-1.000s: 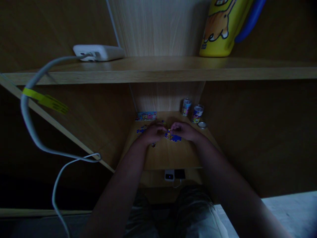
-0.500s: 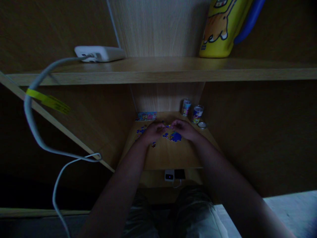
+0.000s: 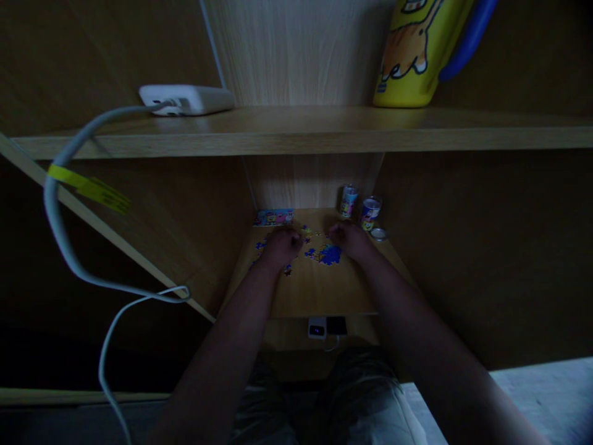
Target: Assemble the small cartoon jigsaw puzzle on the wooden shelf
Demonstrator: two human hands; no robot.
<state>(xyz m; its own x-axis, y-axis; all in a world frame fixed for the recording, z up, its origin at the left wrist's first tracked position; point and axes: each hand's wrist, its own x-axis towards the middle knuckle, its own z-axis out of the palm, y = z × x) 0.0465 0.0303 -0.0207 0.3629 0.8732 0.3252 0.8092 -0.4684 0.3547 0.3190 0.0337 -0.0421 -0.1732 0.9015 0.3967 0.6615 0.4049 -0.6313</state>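
Note:
My left hand (image 3: 282, 246) is closed, its fingers curled low over the wooden surface. Whatever its fingertips may hold is too small and dark to make out. Loose jigsaw puzzle pieces (image 3: 260, 245) lie beside and partly under it. Across from it, my right hand (image 3: 348, 238) is also closed, its fingers bent inward, and I cannot see what is in them. Between and just below the hands sits a joined patch of mostly blue jigsaw puzzle (image 3: 330, 254). A few small yellowish pieces (image 3: 306, 229) lie in the gap farther back.
A colourful picture card (image 3: 273, 217) lies at the back left. Two printed tins (image 3: 349, 201) (image 3: 369, 213) and a round lid (image 3: 378, 234) stand at the back right. Overhead, a shelf (image 3: 296, 139) carries a white corded box (image 3: 192, 100) and a yellow mug (image 3: 407, 68).
My hands have drawn apart, and the fingers have curled in more. Small yellowish pieces now show in the gap between them.

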